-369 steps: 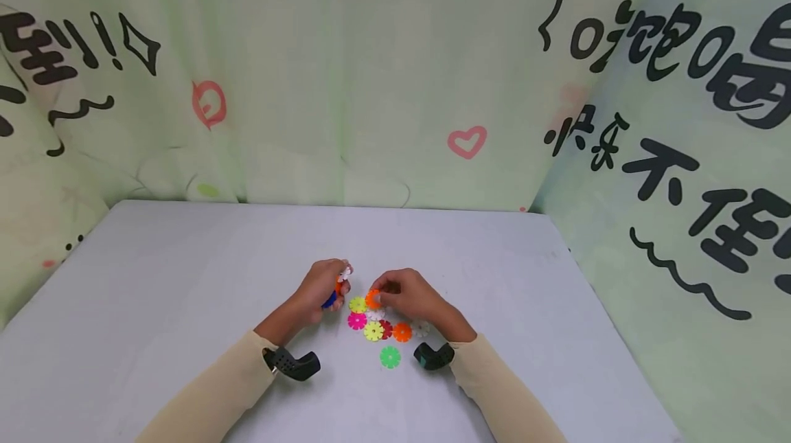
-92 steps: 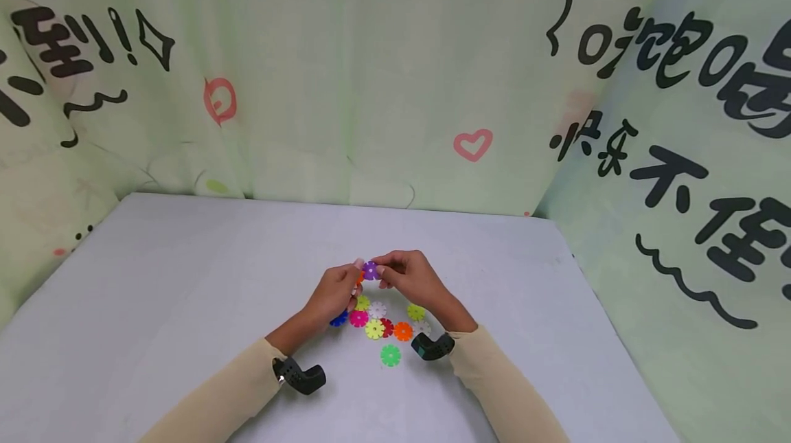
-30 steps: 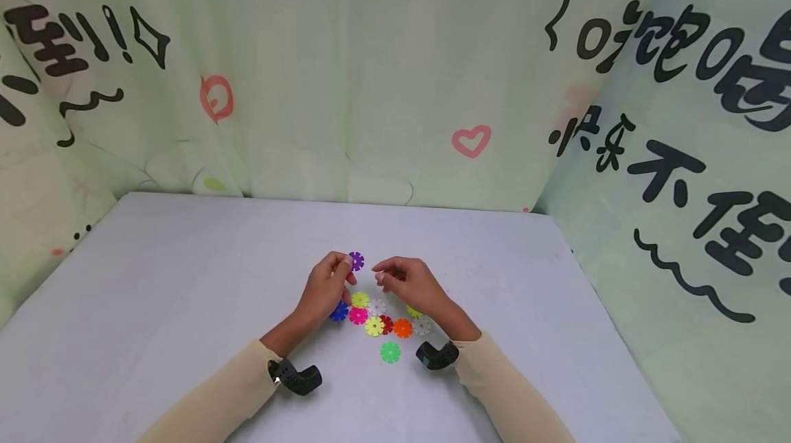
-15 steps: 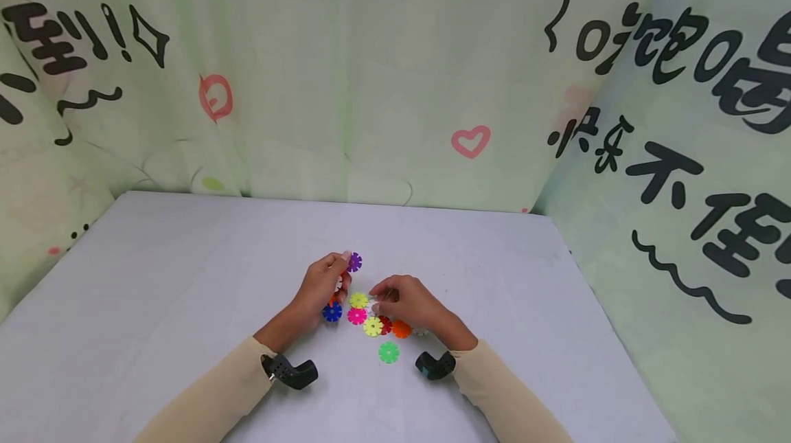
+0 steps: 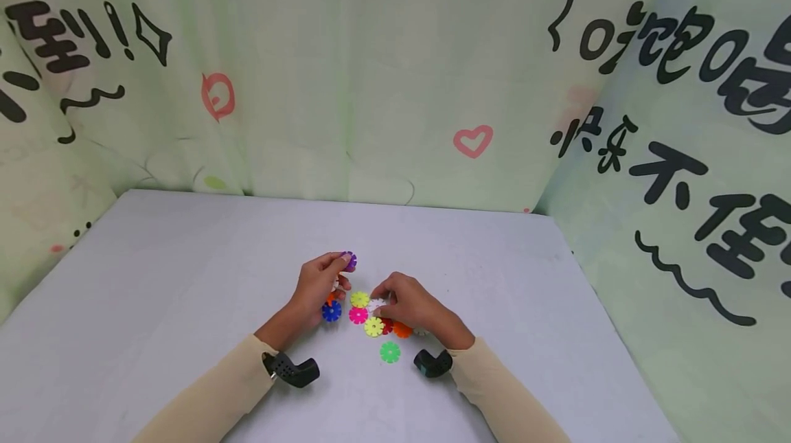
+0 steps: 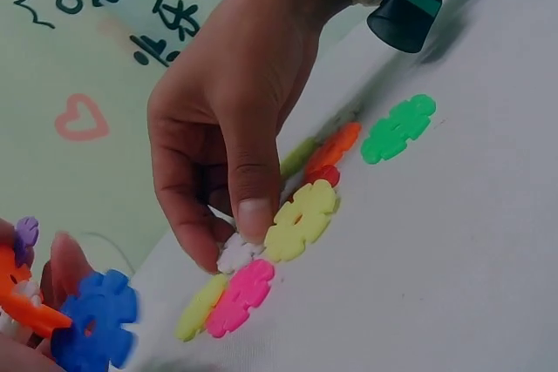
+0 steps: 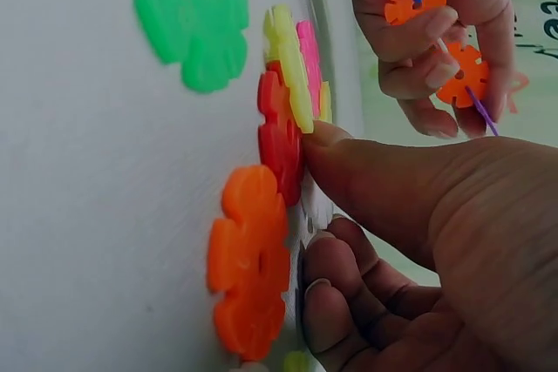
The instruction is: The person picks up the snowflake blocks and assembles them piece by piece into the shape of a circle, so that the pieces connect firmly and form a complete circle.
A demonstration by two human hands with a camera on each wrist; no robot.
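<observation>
My left hand point(image 5: 312, 288) grips a chain of interlocking plastic snowflake discs above the table. A blue disc point(image 5: 331, 311) hangs at its lower end and a purple disc point(image 5: 351, 262) sits at the top. Two orange discs point(image 7: 462, 76) and a white one lie between, partly hidden by the fingers. Over the loose pile, my right hand point(image 5: 413, 302) pinches a white snowflake disc point(image 6: 237, 254) between thumb and finger, low at the table surface. Beside it are a yellow disc point(image 6: 302, 220), a pink disc point(image 6: 241, 299) and a red disc point(image 7: 279, 138).
Nearer me on the white table point(image 5: 204, 257) lies a green disc point(image 5: 390, 352). An orange disc point(image 5: 402, 330) is under the right hand's edge, with a pale disc behind it. A printed curtain point(image 5: 395, 86) stands behind the table.
The purple disc, earlier held by both hands, is now on the left hand's chain. My right hand has let go of it, moved down to the pile and taken hold of the white disc.
</observation>
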